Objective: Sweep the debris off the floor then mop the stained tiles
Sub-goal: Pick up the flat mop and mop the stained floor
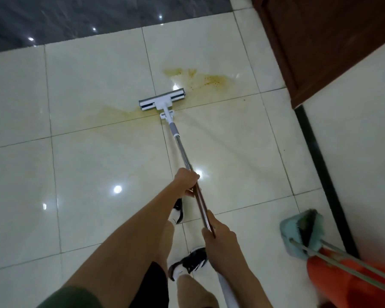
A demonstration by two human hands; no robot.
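Nearest, the right hand point(218, 236) wraps its fingers round the upper part of the mop handle point(187, 161), and further down the pole the left hand point(187, 181) curls round it too; two spread grips like this look right for steering a long, light, stiff pole and for pressing the head down. The handle is smooth polished metal, probably a bit slick in the palm, with a grey collar and a white plastic joint low down. At the right edge of the floor point(76, 174), by a dark strip, a teal dustpan and broom point(302, 232) lean beside something orange point(333, 283). The glossy cream tiles, cut by thin grout lines, look slippery when wet. Further out, the flat mop head point(162, 100), white with a grey pad, rests on a grout line at the near edge of the yellowish stain point(200, 80), which spreads grainy and smeared to both sides. Beyond lie dark tiles and a brown wooden panel point(320, 41).
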